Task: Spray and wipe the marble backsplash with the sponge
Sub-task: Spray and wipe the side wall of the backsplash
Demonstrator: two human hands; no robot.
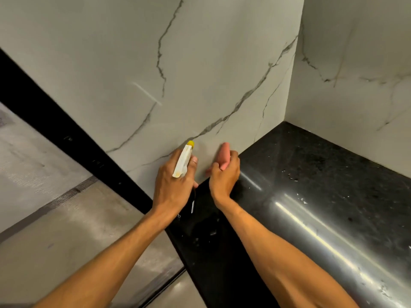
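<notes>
A white marble backsplash (200,63) with grey veins fills the upper view and turns a corner at the right. My left hand (171,183) grips a white spray bottle (183,162) with a yellow nozzle, which points at the wall low down near the counter. My right hand (224,176) holds a pink sponge (223,155) close to the marble just right of the nozzle; whether it touches the wall is unclear. The bottle's body is hidden under my left hand.
A glossy black counter (322,196) with white specks runs from below my hands to the right corner. A black vertical strip (55,125) borders the marble on the left. Beyond it lies a grey concrete floor (66,230).
</notes>
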